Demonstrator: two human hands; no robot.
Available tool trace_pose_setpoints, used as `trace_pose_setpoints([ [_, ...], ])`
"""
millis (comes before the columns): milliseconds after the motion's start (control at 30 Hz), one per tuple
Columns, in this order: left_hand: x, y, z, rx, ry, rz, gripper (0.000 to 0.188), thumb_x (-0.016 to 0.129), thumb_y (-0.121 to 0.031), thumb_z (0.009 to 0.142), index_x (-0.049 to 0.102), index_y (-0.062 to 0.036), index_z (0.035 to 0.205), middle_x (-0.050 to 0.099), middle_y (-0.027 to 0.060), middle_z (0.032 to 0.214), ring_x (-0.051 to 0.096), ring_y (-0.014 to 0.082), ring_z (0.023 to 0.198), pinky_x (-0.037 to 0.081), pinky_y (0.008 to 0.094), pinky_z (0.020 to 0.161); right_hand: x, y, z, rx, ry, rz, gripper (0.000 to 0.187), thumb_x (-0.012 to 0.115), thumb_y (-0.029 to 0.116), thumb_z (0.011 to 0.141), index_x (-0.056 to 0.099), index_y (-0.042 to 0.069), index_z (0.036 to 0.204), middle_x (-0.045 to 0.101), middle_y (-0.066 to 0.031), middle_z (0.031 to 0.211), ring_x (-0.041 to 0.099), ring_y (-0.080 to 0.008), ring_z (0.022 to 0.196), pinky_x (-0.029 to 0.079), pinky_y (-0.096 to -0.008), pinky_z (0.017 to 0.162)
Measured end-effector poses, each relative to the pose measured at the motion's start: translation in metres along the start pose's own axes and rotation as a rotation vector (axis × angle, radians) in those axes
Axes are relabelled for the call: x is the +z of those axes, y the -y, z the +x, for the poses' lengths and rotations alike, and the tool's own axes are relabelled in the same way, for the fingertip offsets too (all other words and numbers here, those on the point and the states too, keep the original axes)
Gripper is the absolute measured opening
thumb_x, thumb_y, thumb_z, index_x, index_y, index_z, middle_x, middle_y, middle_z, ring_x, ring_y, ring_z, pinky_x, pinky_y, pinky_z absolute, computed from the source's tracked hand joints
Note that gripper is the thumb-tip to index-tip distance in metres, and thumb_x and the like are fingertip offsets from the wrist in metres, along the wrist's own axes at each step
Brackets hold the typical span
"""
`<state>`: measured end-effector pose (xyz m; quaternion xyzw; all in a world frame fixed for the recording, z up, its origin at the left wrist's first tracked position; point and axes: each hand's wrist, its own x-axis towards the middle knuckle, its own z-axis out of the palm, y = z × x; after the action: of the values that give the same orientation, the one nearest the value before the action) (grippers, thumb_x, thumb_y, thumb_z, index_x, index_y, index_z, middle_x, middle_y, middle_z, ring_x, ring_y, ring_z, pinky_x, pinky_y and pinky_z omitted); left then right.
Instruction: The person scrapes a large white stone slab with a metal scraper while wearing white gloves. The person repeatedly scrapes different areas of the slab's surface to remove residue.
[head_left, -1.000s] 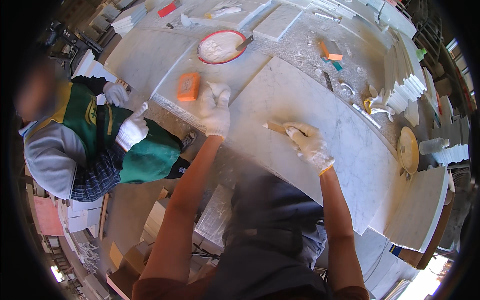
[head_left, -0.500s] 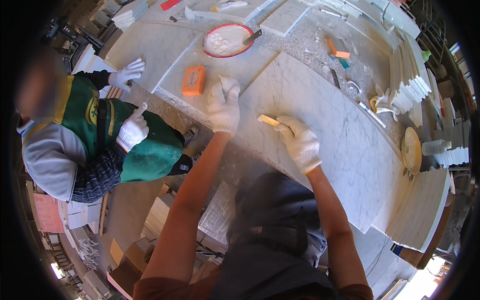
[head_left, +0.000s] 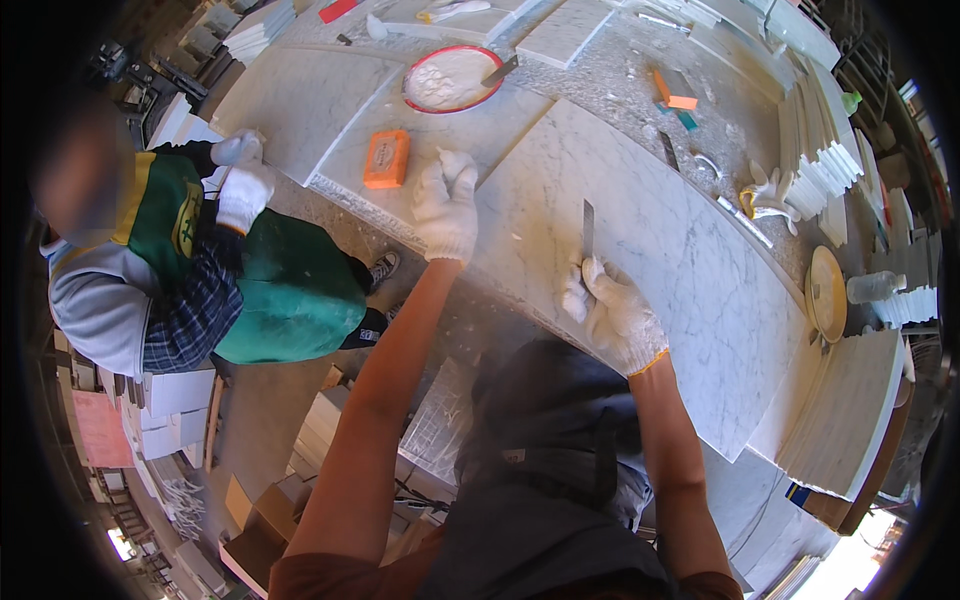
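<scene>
My right hand (head_left: 622, 318), in a white knit glove, grips a narrow metal putty knife (head_left: 588, 230) over the veined marble slab (head_left: 690, 270). The blade points away from me, its handle hidden in my fingers. My left hand (head_left: 445, 208), also gloved, is at the slab's left edge with fingers curled; whatever they may hold is hidden. Between my hands, a small white dab (head_left: 516, 236) shows on the marble. An orange box-shaped block (head_left: 386, 159) stands on the neighbouring slab just left of my left hand.
A red-rimmed bowl (head_left: 407, 88) of white paste, with a broad blade in it, stands farther back. At left a co-worker in a green apron (head_left: 290, 290) has gloved hands together. Stacked tiles (head_left: 815, 150), a glove (head_left: 768, 198), a yellowish basin (head_left: 826, 295) and a bottle (head_left: 874, 288) are at right.
My right hand has drawn back toward me and right, turning the putty knife from pointing left to pointing away. The co-worker's hands have come together. My left hand has hardly moved.
</scene>
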<state>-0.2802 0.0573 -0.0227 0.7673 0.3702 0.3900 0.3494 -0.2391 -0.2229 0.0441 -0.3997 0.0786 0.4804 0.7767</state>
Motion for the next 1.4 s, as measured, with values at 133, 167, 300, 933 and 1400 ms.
trace_pose_setpoints([
  [133, -0.001, -0.003, 0.001, -0.043, 0.020, 0.013, 0.039, 0.077, -0.023, 0.107, 0.066, -0.0025, 0.138, 0.072, 0.0114, 0.129, 0.068, 0.0238, 0.122, 0.052, 0.0389, 0.110, 0.004, -0.004, -0.010, 0.036, 0.035, -0.059, 0.021, 0.063, 0.021, 0.115, 0.068, 0.006, 0.130, 0.064, -0.0043, 0.109, 0.061, -0.0152, 0.095, 0.057, -0.0328, 0.084],
  [167, -0.001, -0.003, 0.001, -0.041, 0.026, 0.000, 0.040, 0.077, -0.023, 0.106, 0.066, -0.0027, 0.139, 0.072, 0.0115, 0.129, 0.068, 0.0239, 0.122, 0.052, 0.0389, 0.110, 0.004, -0.005, -0.008, 0.017, 0.038, -0.120, 0.023, 0.063, 0.020, 0.115, 0.069, 0.006, 0.132, 0.064, -0.0038, 0.110, 0.061, -0.0155, 0.094, 0.057, -0.0330, 0.083],
  [300, -0.003, -0.003, 0.001, -0.035, 0.029, 0.046, 0.046, 0.078, -0.028, 0.104, 0.065, -0.0043, 0.141, 0.072, 0.0154, 0.130, 0.067, 0.0301, 0.123, 0.052, 0.0428, 0.109, -0.002, -0.008, 0.001, -0.091, 0.009, -0.446, 0.032, 0.062, 0.018, 0.115, 0.069, 0.006, 0.144, 0.066, -0.0015, 0.108, 0.061, -0.0140, 0.087, 0.057, -0.0311, 0.081],
  [933, -0.005, -0.007, 0.000, -0.005, 0.027, 0.075, 0.044, 0.079, -0.031, 0.102, 0.068, -0.0057, 0.136, 0.073, 0.0186, 0.126, 0.066, 0.0381, 0.121, 0.052, 0.0483, 0.107, 0.030, -0.033, 0.014, -0.748, -0.175, -1.788, 0.044, 0.067, 0.038, 0.107, 0.064, 0.031, 0.150, 0.077, -0.0152, 0.106, 0.075, -0.0397, 0.092, 0.060, -0.0515, 0.077],
  [1400, -0.002, 0.003, 0.002, 0.034, 0.027, 0.054, 0.046, 0.080, -0.032, 0.101, 0.067, -0.0064, 0.137, 0.073, 0.0208, 0.125, 0.066, 0.0422, 0.121, 0.052, 0.0518, 0.106, 0.030, -0.044, 0.048, -0.649, -0.359, -1.901, 0.045, 0.067, 0.039, 0.107, 0.065, 0.031, 0.151, 0.075, -0.0143, 0.108, 0.076, -0.0397, 0.093, 0.062, -0.0513, 0.078],
])
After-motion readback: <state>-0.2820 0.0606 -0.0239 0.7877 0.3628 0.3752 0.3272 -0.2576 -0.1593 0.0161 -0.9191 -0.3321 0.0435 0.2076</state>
